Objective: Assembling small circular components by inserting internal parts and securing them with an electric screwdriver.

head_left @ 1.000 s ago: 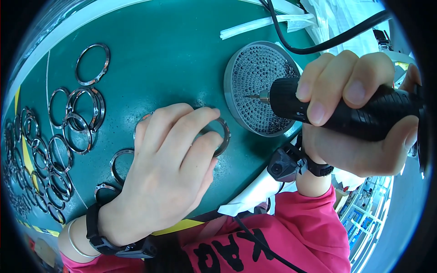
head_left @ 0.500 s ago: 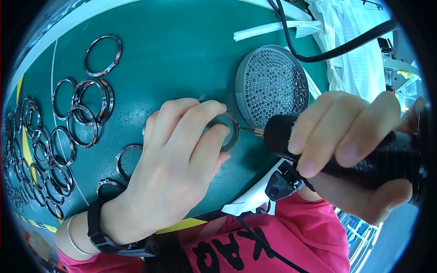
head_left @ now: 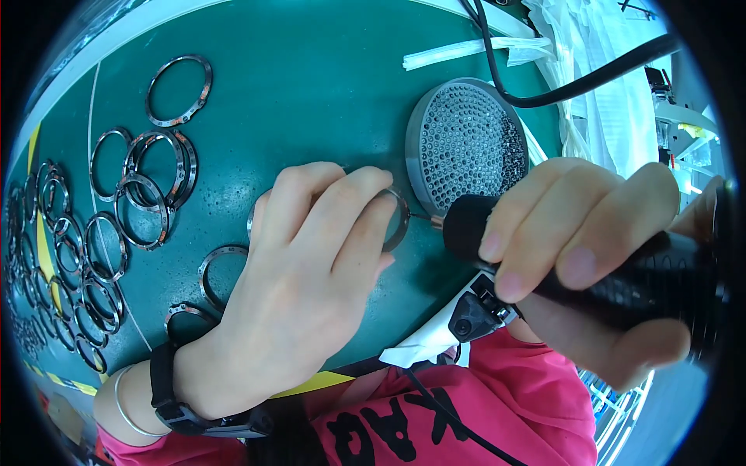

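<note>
My left hand (head_left: 307,272) is closed on a thin metal ring (head_left: 402,224) above the mat, its fingers covering much of the near side. In my right hand (head_left: 579,221) lies a black electric screwdriver (head_left: 468,227), the fingers wrapped over its barrel. Its thin bit points left and meets the ring's outer edge; whether a screw sits there is too small to tell. Just behind the bit stands a round grey dish (head_left: 416,147) with a dimpled face and many tiny dark parts gathered at its right side. Two more rings lie partly hidden beside my left hand, one of them a dark ring (head_left: 206,279).
Many metal rings (head_left: 163,206) lie scattered and overlapping over the left of the green mat (head_left: 311,85). A black cable (head_left: 575,93) loops across the upper right. White plastic strips (head_left: 443,54) and sheeting (head_left: 606,101) lie behind the dish. A small black device (head_left: 472,314) sits near the front edge.
The screwdriver and my right hand have shifted slightly left. My left hand still holds the ring against the bit, its fingers a little closer together.
</note>
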Available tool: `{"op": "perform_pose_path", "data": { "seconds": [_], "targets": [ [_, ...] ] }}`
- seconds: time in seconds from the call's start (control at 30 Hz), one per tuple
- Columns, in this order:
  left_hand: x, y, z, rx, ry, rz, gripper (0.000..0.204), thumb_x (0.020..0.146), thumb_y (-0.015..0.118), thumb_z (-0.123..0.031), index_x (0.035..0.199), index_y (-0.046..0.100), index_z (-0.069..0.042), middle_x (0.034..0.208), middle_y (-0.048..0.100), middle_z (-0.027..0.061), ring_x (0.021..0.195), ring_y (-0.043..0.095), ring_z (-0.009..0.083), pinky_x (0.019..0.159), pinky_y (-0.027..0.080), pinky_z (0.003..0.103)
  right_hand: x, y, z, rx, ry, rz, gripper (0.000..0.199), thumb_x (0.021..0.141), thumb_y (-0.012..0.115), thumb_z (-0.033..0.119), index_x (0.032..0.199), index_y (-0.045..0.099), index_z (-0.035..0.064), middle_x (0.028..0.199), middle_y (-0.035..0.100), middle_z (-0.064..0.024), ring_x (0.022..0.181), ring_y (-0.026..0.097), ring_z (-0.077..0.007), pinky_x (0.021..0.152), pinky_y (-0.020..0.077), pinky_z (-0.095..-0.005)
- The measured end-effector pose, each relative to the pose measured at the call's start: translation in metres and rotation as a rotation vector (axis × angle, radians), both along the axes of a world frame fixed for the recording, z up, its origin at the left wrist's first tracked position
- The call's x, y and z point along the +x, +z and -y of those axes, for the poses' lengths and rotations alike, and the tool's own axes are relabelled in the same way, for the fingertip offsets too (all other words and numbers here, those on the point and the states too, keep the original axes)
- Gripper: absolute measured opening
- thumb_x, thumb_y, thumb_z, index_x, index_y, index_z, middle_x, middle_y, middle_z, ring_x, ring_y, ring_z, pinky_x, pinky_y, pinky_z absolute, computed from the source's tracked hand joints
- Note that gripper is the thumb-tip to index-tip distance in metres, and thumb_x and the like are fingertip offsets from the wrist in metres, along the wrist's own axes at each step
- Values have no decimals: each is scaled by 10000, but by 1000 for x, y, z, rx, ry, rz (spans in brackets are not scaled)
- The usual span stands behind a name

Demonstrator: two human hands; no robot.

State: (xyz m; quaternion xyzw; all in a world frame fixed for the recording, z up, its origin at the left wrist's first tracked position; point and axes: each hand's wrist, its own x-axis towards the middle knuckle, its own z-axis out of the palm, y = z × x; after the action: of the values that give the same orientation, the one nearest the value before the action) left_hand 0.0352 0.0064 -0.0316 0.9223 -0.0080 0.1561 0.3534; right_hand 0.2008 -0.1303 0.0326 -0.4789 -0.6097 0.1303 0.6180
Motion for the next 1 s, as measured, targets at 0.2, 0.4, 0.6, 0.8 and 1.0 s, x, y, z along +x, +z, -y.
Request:
{"op": "perform_pose_path", "data": {
  "seconds": [0.2,0.4,0.6,0.8,1.0],
  "targets": [
    [1,4,-8,-97,81,-18,591,754,639,1,1328,509,54,1438,416,194,1230,448,373,1037,371,434,3,8,12,-21,-23,14,509,960,512,430,1288,386,61,903,548,-101,590,609,-186,552,509,-319],
    [-12,42,-3,125,158,-169,597,720,643,60,1286,463,6,1356,407,217,1222,445,400,1031,359,500,17,3,7,-23,7,88,603,980,426,453,1403,300,43,910,538,-127,546,576,-204,517,494,-369],
    [-10,37,-5,153,2,-264,394,713,664,84,1083,540,32,1205,504,193,1067,501,396,873,454,448,13,2,9,-25,-36,73,561,969,458,451,1350,358,52,906,534,-110,562,574,-186,526,489,-347],
    [-6,15,0,11,-80,-113,370,695,704,70,1049,602,42,1261,525,179,1013,535,363,785,493,401,4,7,11,-21,-67,52,513,956,496,449,1287,428,62,902,529,-90,580,572,-165,538,482,-320],
    [-8,15,-2,1,-148,-53,299,633,779,-4,888,628,33,1116,607,163,968,572,352,775,504,407,-3,11,9,-67,-41,10,456,948,540,430,1218,480,67,899,535,-74,580,580,-142,547,494,-283]
  ]
}}
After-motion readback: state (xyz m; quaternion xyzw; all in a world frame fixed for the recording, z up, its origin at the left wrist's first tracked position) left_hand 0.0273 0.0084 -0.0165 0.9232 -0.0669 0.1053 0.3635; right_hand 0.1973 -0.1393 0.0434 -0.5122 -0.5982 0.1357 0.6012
